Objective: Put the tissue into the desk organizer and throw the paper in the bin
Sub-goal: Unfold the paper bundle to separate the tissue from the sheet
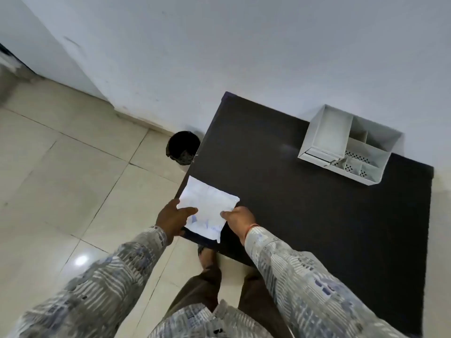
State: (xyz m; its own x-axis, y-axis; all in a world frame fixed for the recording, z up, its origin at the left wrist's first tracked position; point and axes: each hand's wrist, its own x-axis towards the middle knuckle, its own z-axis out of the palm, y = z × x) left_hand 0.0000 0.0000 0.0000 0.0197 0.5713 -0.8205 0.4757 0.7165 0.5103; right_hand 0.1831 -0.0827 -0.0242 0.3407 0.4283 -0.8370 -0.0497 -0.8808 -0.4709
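A white sheet of paper (207, 206) with faint blue writing lies at the near left corner of the dark desk (305, 211). My left hand (172, 219) grips its left edge, thumb on top. My right hand (238, 217) pinches its right edge. A white desk organizer (324, 140) with several compartments stands at the far right of the desk against the wall. On the floor by the desk's far left corner sits a round black bin (183, 147), partly hidden by the desk edge. I see no tissue.
Beige floor tiles (73, 179) spread to the left of the desk. A pale wall (244, 45) runs behind the desk and bin. My legs and one foot (207, 254) show below the desk's near edge.
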